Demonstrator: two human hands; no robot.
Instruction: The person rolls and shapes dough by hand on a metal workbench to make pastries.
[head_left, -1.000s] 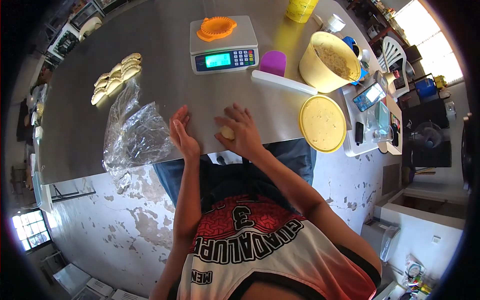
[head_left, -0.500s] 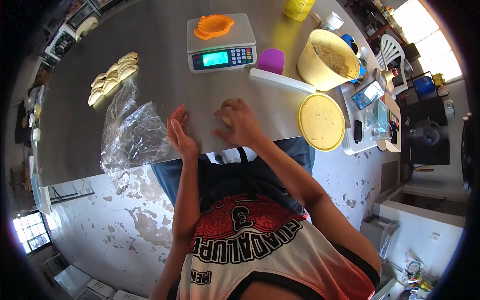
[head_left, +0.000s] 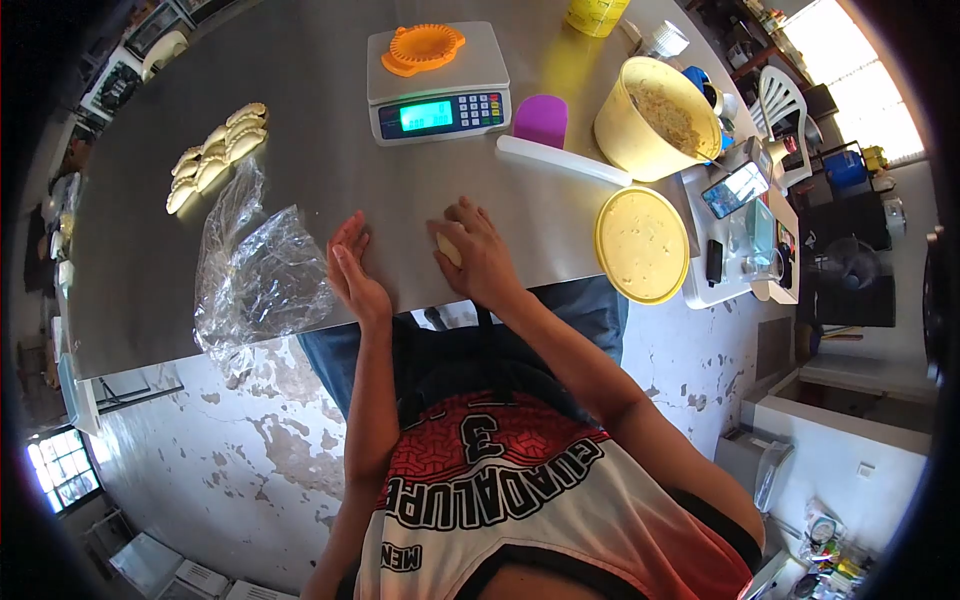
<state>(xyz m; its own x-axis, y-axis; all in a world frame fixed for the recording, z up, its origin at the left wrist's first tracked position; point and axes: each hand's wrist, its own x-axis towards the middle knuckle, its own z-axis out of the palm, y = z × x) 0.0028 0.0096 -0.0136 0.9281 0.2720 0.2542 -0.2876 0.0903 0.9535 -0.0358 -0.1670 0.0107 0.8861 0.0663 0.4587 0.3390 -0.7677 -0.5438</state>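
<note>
A small pale piece of dough (head_left: pixel 449 250) shows under the fingers of my right hand (head_left: pixel 477 252), which is curled over it at the metal table. My left hand (head_left: pixel 357 272) rests on its edge near the table's front, fingers loosely apart and holding nothing. Beside it on the left lies a crumpled clear plastic sheet (head_left: pixel 265 275), partly over the table edge. Several crimped, folded pastries (head_left: pixel 215 155) sit in a cluster farther left. Ahead stands a digital scale (head_left: pixel 440 92) with an orange dumpling press (head_left: pixel 423 48) on its plate.
To the right are a purple scraper (head_left: pixel 541 121), a white rolling bar (head_left: pixel 563 161), a yellow tub (head_left: pixel 625 125) of filling and its yellow lid (head_left: pixel 643 245). A phone (head_left: pixel 735 190) leans near a white tray (head_left: pixel 705 285). The table's front edge is close to my body.
My right hand has shifted slightly and its fingers are drawn closer around the dough, which shows more now. My left hand stays near the same place. The view has moved slightly.
</note>
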